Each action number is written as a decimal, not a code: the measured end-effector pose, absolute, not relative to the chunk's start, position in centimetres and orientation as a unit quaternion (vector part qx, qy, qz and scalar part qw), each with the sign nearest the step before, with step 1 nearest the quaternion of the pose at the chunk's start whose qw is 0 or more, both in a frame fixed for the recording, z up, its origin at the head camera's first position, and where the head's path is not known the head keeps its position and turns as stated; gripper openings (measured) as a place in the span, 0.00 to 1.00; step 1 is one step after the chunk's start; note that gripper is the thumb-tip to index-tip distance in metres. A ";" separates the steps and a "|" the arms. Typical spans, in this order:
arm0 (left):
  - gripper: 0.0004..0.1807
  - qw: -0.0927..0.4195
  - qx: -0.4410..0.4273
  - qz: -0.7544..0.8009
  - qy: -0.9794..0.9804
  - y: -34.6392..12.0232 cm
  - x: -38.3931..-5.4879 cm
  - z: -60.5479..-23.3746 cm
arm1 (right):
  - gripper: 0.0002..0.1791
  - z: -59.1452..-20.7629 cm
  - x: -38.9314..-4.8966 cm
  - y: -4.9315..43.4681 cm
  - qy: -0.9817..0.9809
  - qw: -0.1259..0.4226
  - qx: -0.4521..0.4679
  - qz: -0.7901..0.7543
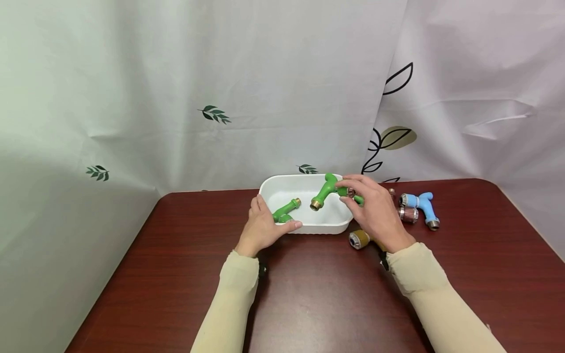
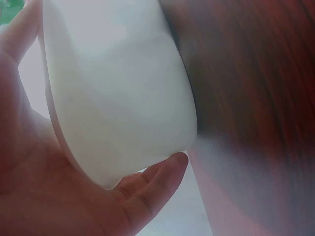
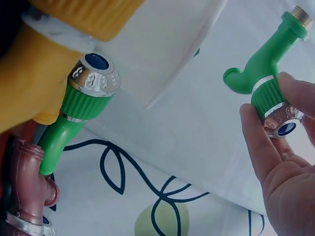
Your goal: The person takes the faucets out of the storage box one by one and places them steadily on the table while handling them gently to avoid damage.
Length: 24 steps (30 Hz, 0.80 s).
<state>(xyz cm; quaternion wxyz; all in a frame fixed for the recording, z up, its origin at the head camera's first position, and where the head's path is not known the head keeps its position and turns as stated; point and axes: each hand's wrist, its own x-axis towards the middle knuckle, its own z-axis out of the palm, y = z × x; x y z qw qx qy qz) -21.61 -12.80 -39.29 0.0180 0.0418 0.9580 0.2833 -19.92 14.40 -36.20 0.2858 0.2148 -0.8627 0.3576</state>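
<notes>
My right hand (image 1: 375,208) pinches a green tap (image 1: 325,190) by its ribbed knob, above the right part of a white tub (image 1: 311,229). In the right wrist view, thumb and fingertips clasp the knob's silver end, and the tap's brass thread (image 3: 301,16) points up. Another green tap (image 1: 282,211) lies inside the tub at its left. At the tub's near left corner, my left hand (image 1: 260,229) grips the wall, thumb along the front rim. The left wrist view shows fingers (image 2: 157,189) curled round the tub's end; its floor is partly hidden by the hands.
Right of the tub lie a yellow tap (image 1: 359,239), partly under my right wrist, a brownish-red tap (image 1: 409,214) and a light blue tap (image 1: 426,208). One more green tap (image 3: 87,104) stands among them. A patterned sheet (image 1: 247,147) hangs behind the table (image 1: 309,304).
</notes>
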 end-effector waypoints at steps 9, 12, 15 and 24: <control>0.77 0.018 0.039 0.284 0.958 -12.8 -21.6 -39.3 | 0.17 -35.8 -19.6 14.8 -0.859 0.297 0.200 0.367; 0.77 0.018 0.038 0.282 0.958 -12.8 -21.6 -39.4 | 0.17 -35.7 -19.5 14.9 -0.858 0.297 0.198 0.369; 0.77 0.016 0.038 0.282 0.959 -12.8 -21.6 -39.4 | 0.17 -35.6 -19.3 15.0 -0.859 0.290 0.198 0.374; 0.77 0.019 0.039 0.282 0.959 -12.9 -21.6 -39.3 | 0.18 -35.8 -18.6 15.7 -0.857 0.289 0.190 0.382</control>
